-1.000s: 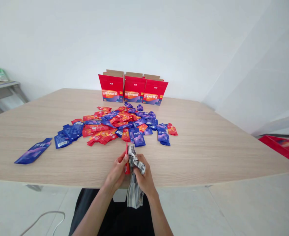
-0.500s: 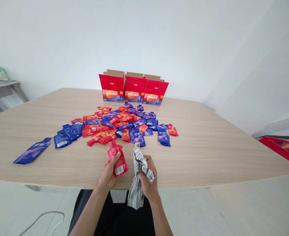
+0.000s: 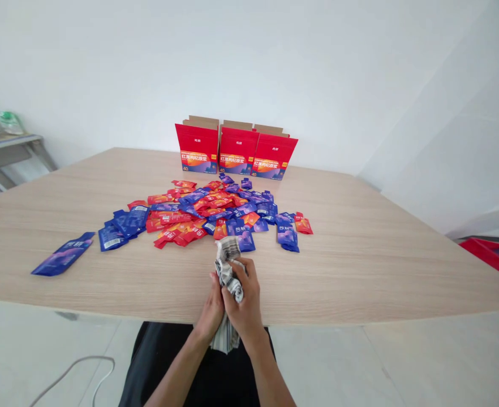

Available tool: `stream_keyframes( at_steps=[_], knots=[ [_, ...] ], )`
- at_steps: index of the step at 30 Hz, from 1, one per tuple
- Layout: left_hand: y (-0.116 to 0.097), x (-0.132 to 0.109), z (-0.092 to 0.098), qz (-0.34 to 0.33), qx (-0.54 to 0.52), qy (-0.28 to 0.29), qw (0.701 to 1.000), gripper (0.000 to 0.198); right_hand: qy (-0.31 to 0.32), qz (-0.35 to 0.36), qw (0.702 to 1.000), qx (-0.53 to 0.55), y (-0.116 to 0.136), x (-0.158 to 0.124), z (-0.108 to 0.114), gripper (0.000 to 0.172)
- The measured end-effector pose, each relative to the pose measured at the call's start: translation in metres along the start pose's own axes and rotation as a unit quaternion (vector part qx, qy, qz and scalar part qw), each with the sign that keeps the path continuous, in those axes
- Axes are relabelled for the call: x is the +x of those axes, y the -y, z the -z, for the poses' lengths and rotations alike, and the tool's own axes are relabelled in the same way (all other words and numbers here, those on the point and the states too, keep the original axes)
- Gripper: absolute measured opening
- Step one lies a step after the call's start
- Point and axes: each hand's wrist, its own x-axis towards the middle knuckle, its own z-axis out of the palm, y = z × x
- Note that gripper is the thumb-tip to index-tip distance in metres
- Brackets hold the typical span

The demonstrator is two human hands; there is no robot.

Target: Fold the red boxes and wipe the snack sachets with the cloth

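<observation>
A grey, black and white striped cloth [image 3: 229, 249] is bunched in my right hand [image 3: 245, 297], whose fingers are closed round it. My left hand [image 3: 210, 311] is pressed up against the cloth from the left, its thumb pointing up along it. The red spouted pouch that was in my left hand is now covered by the cloth and the hands. Just beyond the hands lies a pile of flat drink pouches, blue ones [image 3: 241, 234] and red ones [image 3: 171, 234] mixed together. A single blue pouch [image 3: 63, 254] lies apart at the left.
Three red printed boxes [image 3: 238, 151] stand with flaps raised at the back of the wooden table [image 3: 360, 260]. A small side table [image 3: 7, 142] is at the far left. At the right edge is a red container [image 3: 498, 257]. A pale cable [image 3: 80, 362] runs over the floor.
My hands have come together. My right hand has moved left with the cloth, over the red pouch in my left hand, which is now out of sight. The view has shifted slightly.
</observation>
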Motion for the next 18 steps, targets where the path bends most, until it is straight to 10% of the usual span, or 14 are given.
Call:
stream_keyframes(
  at_steps=[4,11,18],
  knots=[
    [0.01,-0.001,-0.002,0.004,-0.021,-0.029,0.999,0.048,0.009,-0.014,0.999,-0.028,0.006,0.006,0.002,0.036],
    [-0.04,0.002,-0.015,-0.016,-0.169,0.12,0.978,0.078,0.104,-0.025,0.993,-0.05,0.005,-0.016,-0.003,0.036],
    [-0.016,-0.007,-0.002,-0.008,-0.097,0.035,0.995,0.064,0.036,-0.014,0.999,-0.017,0.005,-0.004,-0.008,0.041]
  ],
)
